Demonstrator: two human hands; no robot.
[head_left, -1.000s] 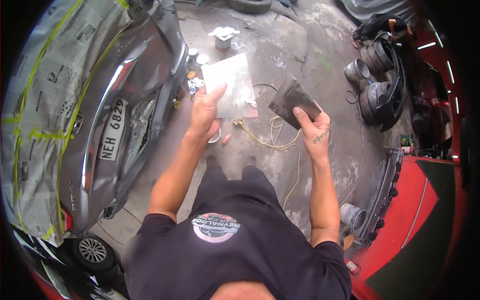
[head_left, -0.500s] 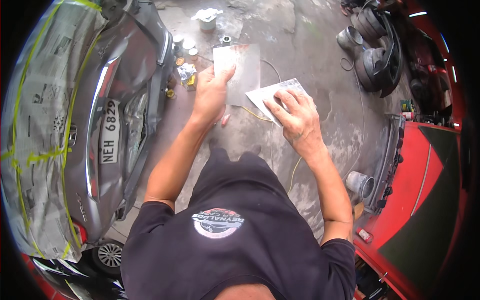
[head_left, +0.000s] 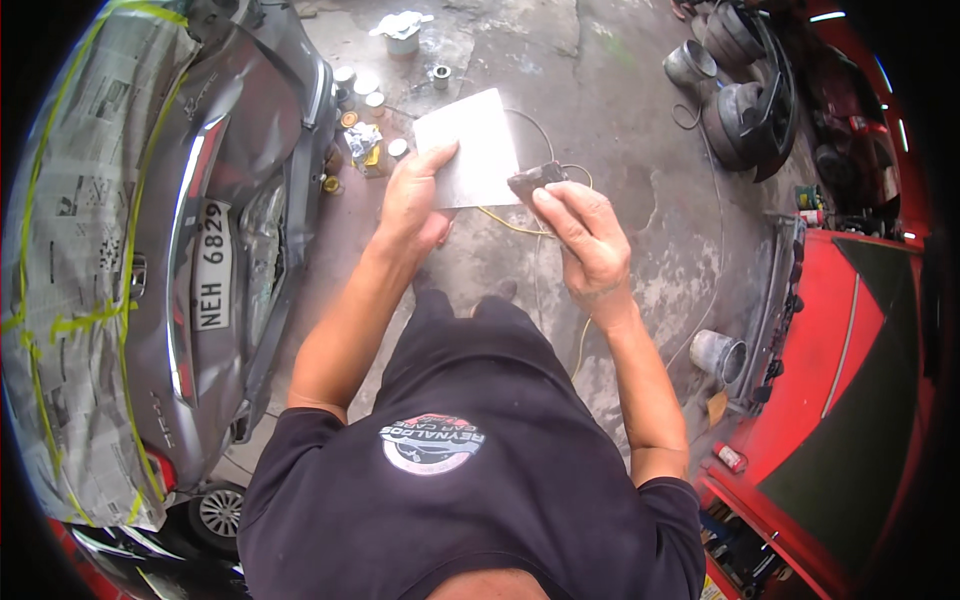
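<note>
My left hand (head_left: pixel 412 205) grips the lower left corner of a pale grey square sheet (head_left: pixel 472 145) and holds it up in front of me. My right hand (head_left: pixel 585 235) is closed on a small dark folded piece (head_left: pixel 535 182), pinched between thumb and fingers at the sheet's right edge. Both hands are raised above the concrete floor, close together.
A grey car's rear (head_left: pixel 200 230), masked with newspaper (head_left: pixel 70 250) and yellow tape, fills the left. Several small cans (head_left: pixel 365 105) stand by its bumper. A yellow cord (head_left: pixel 510 225) lies on the floor. A red car (head_left: pixel 850 370) and stacked dark car parts (head_left: pixel 745 95) are on the right, a metal can (head_left: pixel 718 355) below.
The right hand's piece, earlier spread flat, is now folded small and dark. The right hand has moved in against the sheet's right edge; the left hand still holds the sheet.
</note>
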